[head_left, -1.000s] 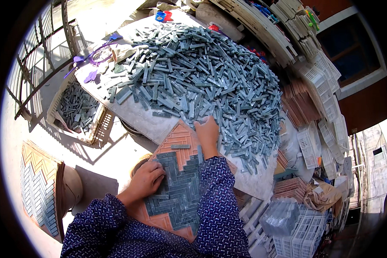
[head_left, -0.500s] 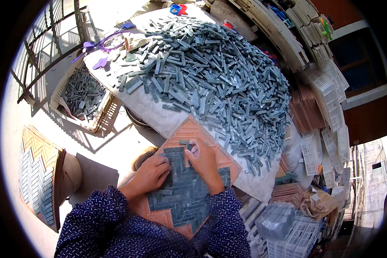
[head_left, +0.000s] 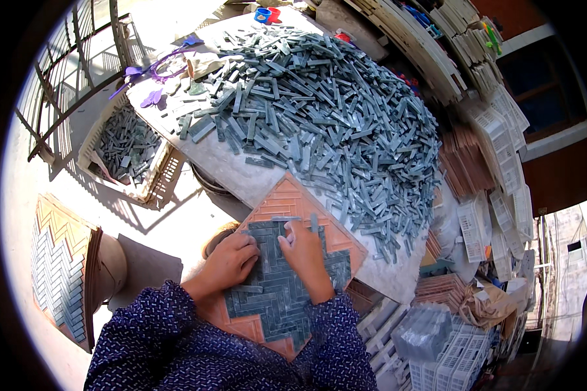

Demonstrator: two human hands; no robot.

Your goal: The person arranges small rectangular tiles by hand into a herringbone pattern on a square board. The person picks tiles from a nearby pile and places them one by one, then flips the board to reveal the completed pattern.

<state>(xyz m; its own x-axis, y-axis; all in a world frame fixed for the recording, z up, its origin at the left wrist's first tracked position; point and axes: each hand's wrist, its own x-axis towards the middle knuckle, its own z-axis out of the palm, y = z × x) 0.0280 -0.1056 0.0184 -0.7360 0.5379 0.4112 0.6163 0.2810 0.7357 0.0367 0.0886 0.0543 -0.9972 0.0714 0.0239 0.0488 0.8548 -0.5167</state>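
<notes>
An orange tray (head_left: 277,199) moulded with herringbone grooves lies tilted like a diamond before me. Dark green-grey stone strips (head_left: 274,277) fill much of it in a zigzag pattern. My right hand (head_left: 304,257) is over its upper part, thumb and fingers pinched together at the edge of the laid strips; what they hold is hidden. One loose strip (head_left: 314,223) stands out beside its knuckles, and another strip (head_left: 285,219) lies just above the fingertips. At the tray's left side my left hand (head_left: 225,264) rests with fingers curled in, their contents hidden. Below it a loose strip (head_left: 246,289) lies atop the pattern.
A big heap of stone strips (head_left: 332,111) covers the table (head_left: 222,173) beyond the tray. To the left are a crate of strips (head_left: 124,143) and a stack of trays (head_left: 62,260), the top one partly filled. White crates (head_left: 450,362) stand at right.
My right hand has shifted slightly up and right, off the groove it covered. A loose strip now shows beside its knuckles. My left hand has hardly moved.
</notes>
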